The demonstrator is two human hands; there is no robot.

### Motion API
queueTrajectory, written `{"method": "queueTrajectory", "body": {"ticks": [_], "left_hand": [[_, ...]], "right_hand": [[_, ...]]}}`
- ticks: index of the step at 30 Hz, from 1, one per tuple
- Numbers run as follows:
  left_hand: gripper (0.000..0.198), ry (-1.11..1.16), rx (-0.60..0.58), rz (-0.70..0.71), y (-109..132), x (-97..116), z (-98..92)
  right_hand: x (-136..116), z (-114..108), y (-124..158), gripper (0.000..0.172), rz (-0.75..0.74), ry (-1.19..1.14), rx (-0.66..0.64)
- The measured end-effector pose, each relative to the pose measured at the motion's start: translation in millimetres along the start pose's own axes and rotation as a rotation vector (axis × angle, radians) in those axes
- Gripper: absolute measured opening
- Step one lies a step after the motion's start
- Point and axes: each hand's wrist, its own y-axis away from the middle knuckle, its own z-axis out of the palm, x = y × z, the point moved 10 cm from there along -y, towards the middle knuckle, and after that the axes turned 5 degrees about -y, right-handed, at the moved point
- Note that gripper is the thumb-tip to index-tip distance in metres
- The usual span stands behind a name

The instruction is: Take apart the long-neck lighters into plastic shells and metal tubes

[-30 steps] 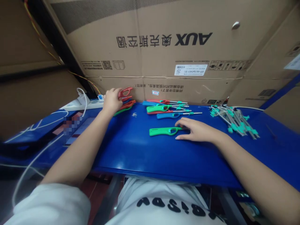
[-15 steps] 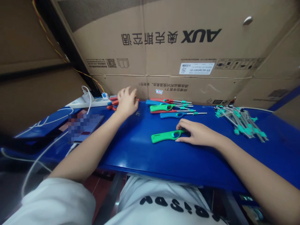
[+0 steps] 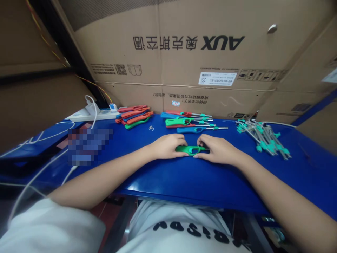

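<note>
**Green lighter handle [image 3: 195, 150] between left hand [image 3: 167, 146] and right hand [image 3: 218, 149], front of worktop [image 3: 163, 177]**

Setting: we note a blue worktop, with a cardboard panel [image 3: 179, 21] standing along its back edge, its large print upside down.

Far left, we see a white power strip [image 3: 105, 115] with a white plug [image 3: 91, 108] and a small blue-and-white plug [image 3: 113, 108]. In front of it lies a flat object [image 3: 88, 146]; pixelation masks it, so we cannot tell what it is.

Next, near the panel, we record a stacked pile of loose handles [image 3: 135, 113], mostly red and orange, with a green one at the front. Just to its right lie a few tiny pale pieces [image 3: 151, 128], too small for us to identify.

Left hand: grip closed on the left end of the green lighter handle, thumb along its near edge, fingers over the far side. The handle lies lengthwise between the hands, trigger opening visible in the gap. We cannot tell whether it touches the worktop.

Behind it, we observe a row of lighters [image 3: 181, 122] in red, blue and green, metal rods pointing right.

Right hand: grip curled closed about the handle's right end, thumb and forefinger nearly together; the fingers hide part of that end.

Far right, we see a loose heap of metal rods [image 3: 265, 138] with teal fittings, well apart from the right hand.
</note>
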Motion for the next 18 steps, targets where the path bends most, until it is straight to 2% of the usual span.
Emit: {"method": "queueTrajectory", "body": {"ticks": [9,18], "left_hand": [[0.031,-0.038,0.153,-0.029,0,6,5.7],[0.027,-0.036,0.173,0.014,0,10,-1.1]], "right_hand": [[4,-5,-1,0.034,0.053,0.101,0.038],[4,-2,3,0.039,0.081,0.065,-0.018]]}}
